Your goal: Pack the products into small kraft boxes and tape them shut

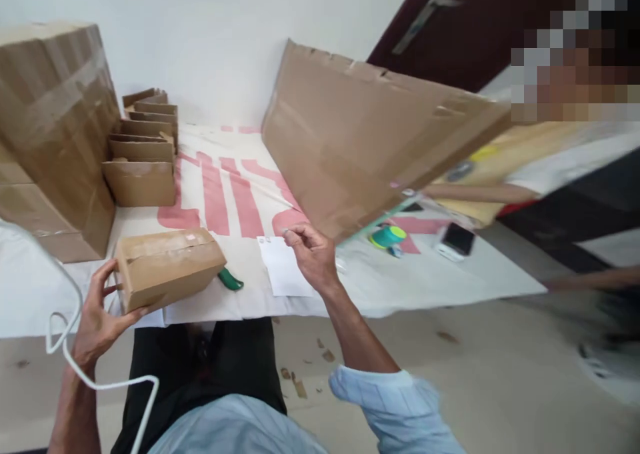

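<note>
My left hand (103, 314) grips the near left end of a small closed cardboard box (173, 264), thumb underneath and fingers at its left side. The box is slightly tilted at the table's front edge. My right hand (313, 251) is raised with thumb and forefinger pinched together; a tiny pale bit seems to show at the tips, too small to name. Below it lies a white sheet of paper (285, 274), with small marks along its top left edge. Between box and paper rests a green curved object (231, 279), partly behind the box.
Large cardboard boxes (60, 127) stand at left beside several small open cartons (143, 167). A big cardboard panel (370, 134) leans at the back. A turquoise and yellow roll (387, 236) and a phone (457, 241) lie right, near another person's arm (480, 192). A white cable (75, 294) crosses left.
</note>
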Demonstrator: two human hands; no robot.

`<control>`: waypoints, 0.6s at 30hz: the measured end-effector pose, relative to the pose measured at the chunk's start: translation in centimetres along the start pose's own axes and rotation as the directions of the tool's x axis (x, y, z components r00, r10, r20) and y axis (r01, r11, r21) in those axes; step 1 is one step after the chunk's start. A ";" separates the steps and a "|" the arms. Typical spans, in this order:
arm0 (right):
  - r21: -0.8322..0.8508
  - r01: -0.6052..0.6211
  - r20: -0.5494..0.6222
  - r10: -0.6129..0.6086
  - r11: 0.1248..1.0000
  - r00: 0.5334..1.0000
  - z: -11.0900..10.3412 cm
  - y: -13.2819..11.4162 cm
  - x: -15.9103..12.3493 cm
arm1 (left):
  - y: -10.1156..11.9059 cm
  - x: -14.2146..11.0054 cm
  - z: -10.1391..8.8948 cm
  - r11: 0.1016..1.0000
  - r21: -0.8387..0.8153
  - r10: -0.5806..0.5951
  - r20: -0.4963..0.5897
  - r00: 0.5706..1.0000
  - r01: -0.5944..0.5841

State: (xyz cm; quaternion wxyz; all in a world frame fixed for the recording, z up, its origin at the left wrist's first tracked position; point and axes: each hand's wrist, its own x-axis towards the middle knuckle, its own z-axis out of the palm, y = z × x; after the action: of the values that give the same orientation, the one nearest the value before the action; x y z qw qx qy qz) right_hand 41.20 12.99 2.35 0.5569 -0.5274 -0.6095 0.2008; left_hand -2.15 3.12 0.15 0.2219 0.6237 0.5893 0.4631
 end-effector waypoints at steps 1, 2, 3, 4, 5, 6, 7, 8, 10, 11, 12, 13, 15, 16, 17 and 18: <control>-0.045 -0.055 -0.043 0.053 0.997 0.998 -1.1 2.4 -0.5 | -0.5 0.0 -0.2 1.000 0.004 -0.016 0.006 1.000 0.016; -0.081 -0.104 -0.066 0.099 0.991 0.993 -2.0 4.7 -1.1 | -0.8 0.0 -0.3 1.000 0.000 -0.029 0.011 1.000 0.029; -0.109 -0.143 -0.075 0.136 0.984 0.988 -2.7 6.7 -1.8 | -1.1 0.0 -0.5 0.999 -0.012 -0.041 0.015 0.999 0.041; -0.131 -0.170 -0.075 0.161 0.977 0.984 -3.1 8.5 -2.5 | -1.2 0.1 -0.6 0.998 -0.028 -0.048 0.013 0.999 0.048; -0.153 -0.182 -0.071 0.173 0.971 0.982 -3.3 10.0 -3.1 | -1.2 0.2 -0.6 0.998 -0.050 -0.049 0.000 0.999 0.049; -0.179 -0.177 -0.060 0.169 0.968 0.984 -3.3 11.3 -3.5 | -1.2 0.3 -0.7 0.996 -0.077 -0.047 -0.019 0.999 0.045; -0.208 -0.160 -0.045 0.154 0.965 0.987 -3.1 12.4 -3.8 | -1.0 0.5 -0.7 0.994 -0.104 -0.046 -0.038 0.998 0.041; -0.235 -0.137 -0.030 0.134 0.962 0.991 -2.7 13.4 -3.9 | -0.8 0.7 -0.8 0.991 -0.131 -0.047 -0.055 0.997 0.040; -0.277 -0.089 0.002 0.093 0.957 0.996 -1.8 14.8 -3.5 | -0.6 1.0 -0.7 0.982 -0.179 -0.072 -0.066 0.995 0.059; -0.289 -0.069 0.015 0.077 0.955 0.997 -1.3 15.4 -3.0 | -0.7 1.2 -0.7 0.978 -0.195 -0.095 -0.065 0.993 0.081; -0.296 -0.053 0.026 0.064 0.954 0.998 -0.9 15.9 -2.4 | -0.8 1.2 -0.7 0.974 -0.202 -0.120 -0.063 0.991 0.105; -0.301 -0.037 0.038 0.051 0.953 0.998 -0.4 16.4 -1.6 | -1.1 1.2 -0.6 0.971 -0.202 -0.141 -0.067 0.988 0.125; -0.317 -0.001 0.070 0.024 0.948 0.997 0.4 17.2 -0.2 | -1.8 1.2 -0.6 0.968 -0.186 -0.185 -0.084 0.979 0.167; -0.326 0.017 0.087 0.012 0.945 0.996 0.7 17.6 0.4 | -2.2 1.2 -0.6 0.966 -0.173 -0.209 -0.091 0.974 0.191; -0.334 0.034 0.104 0.001 0.942 0.995 0.9 17.9 0.9 | -2.5 1.1 -0.7 0.964 -0.161 -0.230 -0.095 0.969 0.213; -0.342 0.048 0.120 -0.007 0.938 0.993 1.1 18.2 1.3 | -2.8 1.0 -0.8 0.961 -0.152 -0.246 -0.098 0.964 0.230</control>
State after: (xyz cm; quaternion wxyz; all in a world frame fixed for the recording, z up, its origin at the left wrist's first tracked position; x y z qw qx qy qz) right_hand 48.12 21.07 -12.55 0.4222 -0.5953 -0.6742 0.1137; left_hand -4.45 4.48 -1.48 0.2847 0.5033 0.6382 0.5083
